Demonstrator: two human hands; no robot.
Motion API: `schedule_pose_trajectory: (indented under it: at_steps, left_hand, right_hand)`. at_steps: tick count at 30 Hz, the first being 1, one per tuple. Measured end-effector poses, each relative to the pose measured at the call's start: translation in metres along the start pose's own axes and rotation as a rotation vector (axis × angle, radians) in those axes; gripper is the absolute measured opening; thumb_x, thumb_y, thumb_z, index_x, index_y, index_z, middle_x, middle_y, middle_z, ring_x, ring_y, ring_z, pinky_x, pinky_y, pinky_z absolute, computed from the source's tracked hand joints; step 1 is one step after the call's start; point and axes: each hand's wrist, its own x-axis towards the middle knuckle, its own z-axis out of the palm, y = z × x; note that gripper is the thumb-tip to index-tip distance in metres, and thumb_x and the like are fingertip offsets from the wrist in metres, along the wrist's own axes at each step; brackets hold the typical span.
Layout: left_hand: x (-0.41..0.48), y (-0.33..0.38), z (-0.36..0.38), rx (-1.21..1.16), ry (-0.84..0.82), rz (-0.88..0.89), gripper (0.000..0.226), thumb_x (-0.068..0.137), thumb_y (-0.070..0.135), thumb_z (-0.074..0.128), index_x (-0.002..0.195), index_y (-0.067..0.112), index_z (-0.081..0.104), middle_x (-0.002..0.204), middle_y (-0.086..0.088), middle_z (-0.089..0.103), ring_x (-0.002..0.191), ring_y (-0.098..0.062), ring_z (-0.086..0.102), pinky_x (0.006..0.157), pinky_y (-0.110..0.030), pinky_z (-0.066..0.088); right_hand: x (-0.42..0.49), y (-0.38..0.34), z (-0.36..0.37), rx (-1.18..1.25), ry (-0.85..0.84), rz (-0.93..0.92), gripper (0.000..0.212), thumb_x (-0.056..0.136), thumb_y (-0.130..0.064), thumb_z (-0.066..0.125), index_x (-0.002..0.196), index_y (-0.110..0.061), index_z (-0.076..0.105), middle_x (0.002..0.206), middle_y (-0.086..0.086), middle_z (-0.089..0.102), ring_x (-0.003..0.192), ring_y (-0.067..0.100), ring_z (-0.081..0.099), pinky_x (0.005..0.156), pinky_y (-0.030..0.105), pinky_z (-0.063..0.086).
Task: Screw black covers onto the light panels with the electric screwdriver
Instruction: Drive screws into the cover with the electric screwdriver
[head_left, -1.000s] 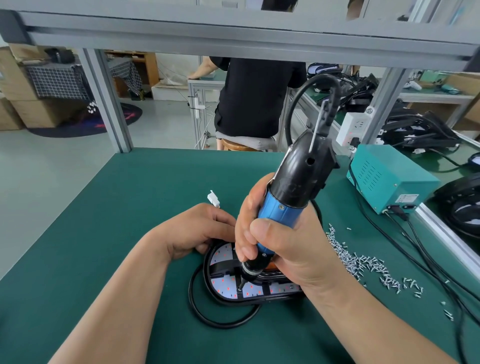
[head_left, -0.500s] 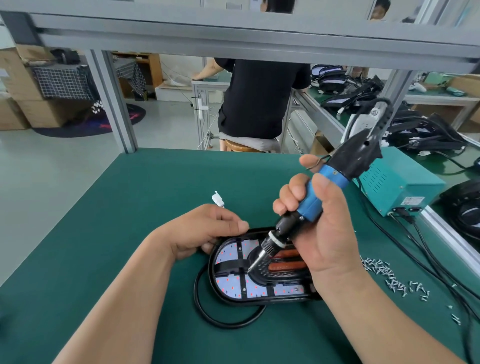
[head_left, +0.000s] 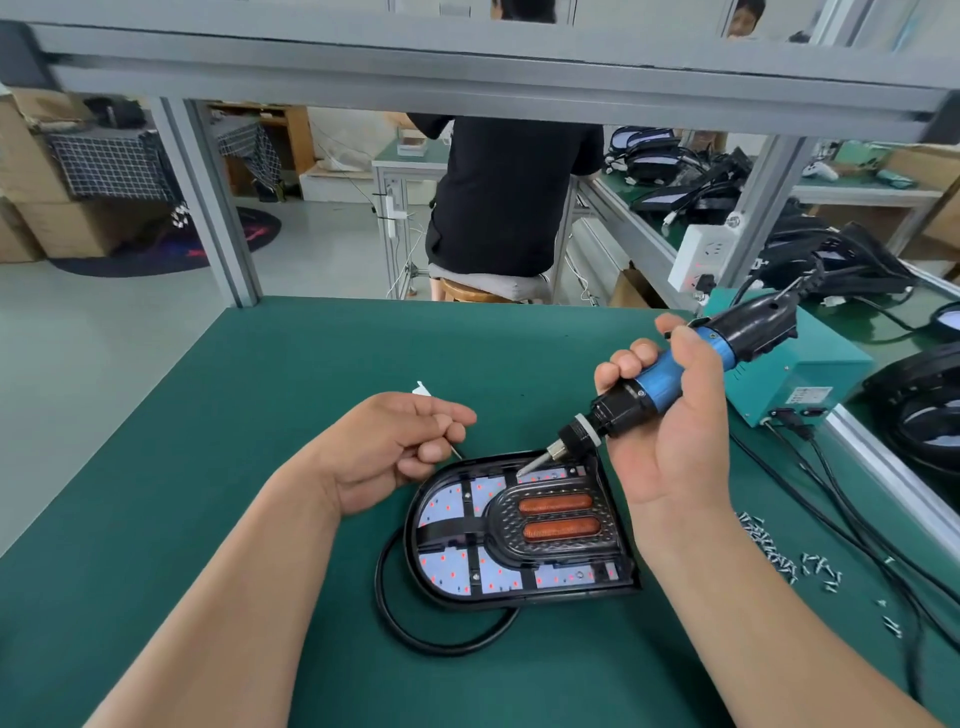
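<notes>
A light panel (head_left: 457, 569) with a black cover (head_left: 558, 551) and two orange tubes lies flat on the green table (head_left: 208, 519). My right hand (head_left: 670, 441) grips the blue and black electric screwdriver (head_left: 660, 387), tilted with its bit tip just above the panel's far edge. My left hand (head_left: 395, 447) hovers just left of the panel's far corner, fingers loosely curled, with a thin pin-like thing showing under the fingertips; what it is I cannot tell. A black cable (head_left: 415, 631) loops from under the panel's near left side.
Loose screws (head_left: 789, 558) lie scattered on the table to the right. A teal power box (head_left: 795, 379) with black cables stands at the far right. A small white connector (head_left: 422, 388) lies behind my left hand. A person sits beyond the table's far edge.
My right hand lifted the screwdriver off the panel's near left part and swung it to the right and far side. My left hand came off the panel.
</notes>
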Motion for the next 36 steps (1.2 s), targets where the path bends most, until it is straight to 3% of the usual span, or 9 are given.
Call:
schedule_pose_trajectory:
  at_steps: [8,13,18,25,36]
  left_hand:
    - [0.004,-0.002,0.003,-0.075,0.045,0.023,0.020,0.109,0.007,0.050,0.117,-0.006,0.063,0.078,-0.003,0.063,0.051,-0.004,0.041,0.038,-0.013,0.031]
    - [0.001,0.001,0.000,-0.214,-0.013,0.038,0.031,0.100,-0.013,0.044,0.127,-0.015,0.058,0.094,-0.014,0.066,0.067,-0.012,0.057,0.048,-0.018,0.043]
    - [0.000,0.002,0.002,-0.190,-0.034,0.024,0.028,0.102,-0.009,0.045,0.128,-0.011,0.058,0.089,-0.010,0.065,0.058,-0.008,0.050,0.042,-0.015,0.039]
    - [-0.003,0.003,0.004,-0.128,-0.084,0.052,0.014,0.100,0.019,0.061,0.104,0.006,0.058,0.079,0.000,0.057,0.050,-0.002,0.036,0.037,-0.013,0.029]
    - [-0.007,0.005,0.010,-0.151,-0.130,0.056,0.013,0.101,0.021,0.060,0.095,0.009,0.059,0.083,-0.004,0.058,0.054,-0.005,0.038,0.039,-0.013,0.030]
  right_hand:
    - [0.003,0.001,-0.006,-0.011,0.021,0.005,0.016,0.100,-0.020,0.066,0.112,-0.014,0.057,0.082,0.002,0.054,0.070,0.017,0.056,0.072,0.034,0.056]
    - [0.003,0.003,-0.007,-0.020,0.014,0.002,0.014,0.101,-0.019,0.065,0.110,-0.014,0.057,0.081,0.002,0.054,0.069,0.016,0.057,0.071,0.033,0.056]
    - [0.003,0.004,-0.007,-0.026,0.009,0.007,0.013,0.101,-0.019,0.064,0.111,-0.014,0.057,0.080,0.002,0.055,0.068,0.016,0.057,0.071,0.033,0.057]
    - [0.002,0.003,-0.006,-0.021,0.002,0.011,0.014,0.101,-0.019,0.064,0.112,-0.014,0.056,0.081,0.002,0.055,0.069,0.016,0.057,0.072,0.033,0.057]
    - [0.002,0.004,-0.005,-0.015,0.014,0.010,0.012,0.102,-0.018,0.062,0.112,-0.014,0.057,0.081,0.002,0.055,0.069,0.016,0.056,0.072,0.033,0.057]
